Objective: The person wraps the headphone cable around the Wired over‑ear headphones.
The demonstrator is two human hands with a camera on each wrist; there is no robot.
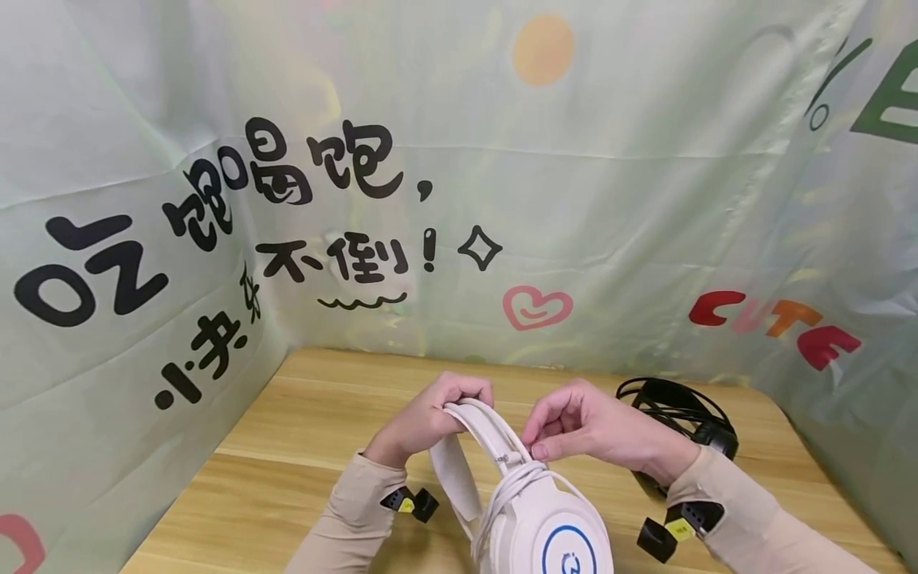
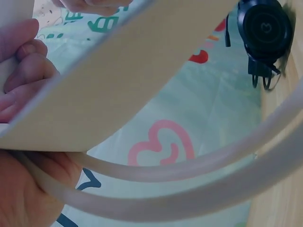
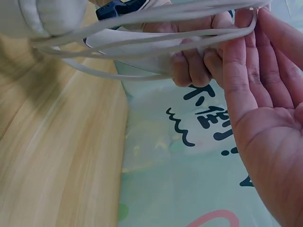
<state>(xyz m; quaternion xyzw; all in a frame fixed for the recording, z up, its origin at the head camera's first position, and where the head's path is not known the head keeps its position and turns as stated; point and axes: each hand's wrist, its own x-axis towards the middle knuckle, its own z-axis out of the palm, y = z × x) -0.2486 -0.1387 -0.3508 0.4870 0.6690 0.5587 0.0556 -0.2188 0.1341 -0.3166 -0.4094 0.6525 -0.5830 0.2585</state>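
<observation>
In the head view a pair of white headphones [image 1: 527, 518] is held upright over the table's front, with a blue ring on the ear cup facing up. My left hand [image 1: 430, 414] grips its headband [image 1: 476, 418] at the top, fingers curled round the band. A white cable [image 1: 518, 481] is wound in several loops about the ear cup and band. My right hand [image 1: 598, 430] pinches this cable between thumb and fingertips beside the band. The right wrist view has those fingertips at the bend of a cable loop [image 3: 142, 56].
Behind my right hand lies a black headset [image 1: 706, 426] with its black cable coiled on the wooden table [image 1: 344, 399]. Printed cloth walls [image 1: 445, 183] rise at the table's back and sides. Each wrist wears a small black device [image 1: 677, 530].
</observation>
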